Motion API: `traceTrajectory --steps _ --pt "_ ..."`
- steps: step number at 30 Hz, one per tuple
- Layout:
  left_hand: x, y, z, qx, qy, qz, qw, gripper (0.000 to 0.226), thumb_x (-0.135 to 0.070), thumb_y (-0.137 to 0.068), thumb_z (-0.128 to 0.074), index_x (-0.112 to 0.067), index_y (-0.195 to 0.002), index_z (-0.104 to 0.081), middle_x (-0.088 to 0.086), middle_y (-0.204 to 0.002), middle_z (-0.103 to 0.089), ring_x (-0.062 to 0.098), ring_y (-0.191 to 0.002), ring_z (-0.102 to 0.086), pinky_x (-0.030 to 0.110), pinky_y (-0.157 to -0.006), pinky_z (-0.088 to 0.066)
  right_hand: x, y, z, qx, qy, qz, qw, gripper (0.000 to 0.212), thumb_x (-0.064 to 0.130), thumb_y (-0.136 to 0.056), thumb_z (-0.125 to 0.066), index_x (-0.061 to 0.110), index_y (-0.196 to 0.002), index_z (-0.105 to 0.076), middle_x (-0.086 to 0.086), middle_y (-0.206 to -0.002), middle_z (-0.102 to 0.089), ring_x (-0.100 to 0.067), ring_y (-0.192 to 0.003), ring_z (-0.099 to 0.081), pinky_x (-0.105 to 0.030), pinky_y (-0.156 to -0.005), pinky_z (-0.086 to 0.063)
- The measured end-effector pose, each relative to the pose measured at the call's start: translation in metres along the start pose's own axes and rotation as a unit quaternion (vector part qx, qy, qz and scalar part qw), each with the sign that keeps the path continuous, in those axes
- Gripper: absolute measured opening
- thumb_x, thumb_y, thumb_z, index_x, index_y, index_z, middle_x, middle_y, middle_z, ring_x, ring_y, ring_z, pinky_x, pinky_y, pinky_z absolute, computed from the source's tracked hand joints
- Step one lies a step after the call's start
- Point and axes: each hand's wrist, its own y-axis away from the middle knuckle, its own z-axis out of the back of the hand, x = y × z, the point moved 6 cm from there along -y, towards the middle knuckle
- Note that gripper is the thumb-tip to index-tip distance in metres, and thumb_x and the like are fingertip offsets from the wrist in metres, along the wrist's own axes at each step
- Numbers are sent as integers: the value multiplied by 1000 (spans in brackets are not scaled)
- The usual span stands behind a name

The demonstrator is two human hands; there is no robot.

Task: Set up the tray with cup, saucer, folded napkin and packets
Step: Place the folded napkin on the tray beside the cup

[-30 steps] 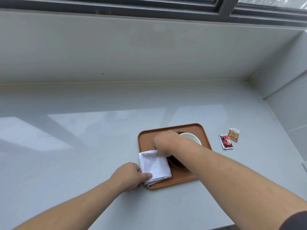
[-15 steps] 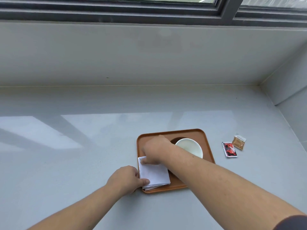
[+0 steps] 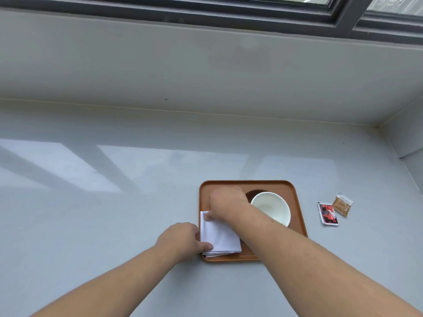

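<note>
Head view is showing both bare hands working on a folded white cloth napkin (image 3: 220, 239) that is lying in the near-left corner of a rounded rectangular orange-brown plastic tray (image 3: 296, 202) on a pale grey glossy counter (image 3: 114, 225). The left hand (image 3: 180, 241) is pinching the napkin's near-left edge, thumb on top and fingers curled beside the tray's left rim, while the right hand (image 3: 225, 200) is reaching across from the right, fingertips pressing the napkin's far-left corner down; whether it is gripping or only pressing I cannot tell, since the knuckles are hiding the fingers. A white round ceramic cup (image 3: 271, 208) is sitting on a dark brown saucer (image 3: 251, 194) in the tray's right half, just beside the right forearm. A red-and-white sachet (image 3: 327, 213) and a tan sachet (image 3: 342, 204) are lying on the counter to the right of the tray, touching or nearly so, not yet placed. The step appears to be squaring the napkin, and doing it well means smoothing the layers flat, aligning the edges with the tray's rim, keeping the near layers from fanning apart, and keeping the right forearm from nudging the cup. Roughly half the task seems done.
</note>
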Motion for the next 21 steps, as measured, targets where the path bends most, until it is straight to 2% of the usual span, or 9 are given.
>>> traceTrajectory --steps 4,12,16,21 --pt "0 -3 1 10 -4 -23 1000 47 -71 -73 -68 -27 -69 -52 -7 -74 -61 11 -68 -54 30 -55 -37 3 3 -3 25 16 -20 999 32 54 -89 -61 22 -87 -62 5 -72 -53 -24 -79 -58 -32 -67 -40" --pt "-2 -3 5 28 -20 -52 998 41 -65 -79 -69 -27 -74 -53 -8 -78 -59 16 -78 -58 31 -61 -41 6 7 -8 55 -2 -56 997 29 48 -92 -58 21 -86 -62 3 -75 -54 -25 -81 -56 -33 -73 -39" --pt "-4 -1 5 34 -23 -50 998 39 -62 -80 -69 -26 -75 -55 -7 -80 -60 17 -80 -59 31 -62 -42 5 9 -16 59 -14 -55 997 30 49 -96 -54 21 -88 -58 -2 -90 -61 -26 -82 -54 -35 -73 -37" --pt "-7 -3 11 48 -24 -37 998 35 -58 -78 -71 -24 -82 -62 -4 -91 -72 16 -87 -68 32 -68 -49 4 5 -14 57 7 -8 998 35 52 -95 -52 20 -87 -63 4 -71 -52 -25 -79 -56 -35 -70 -39"
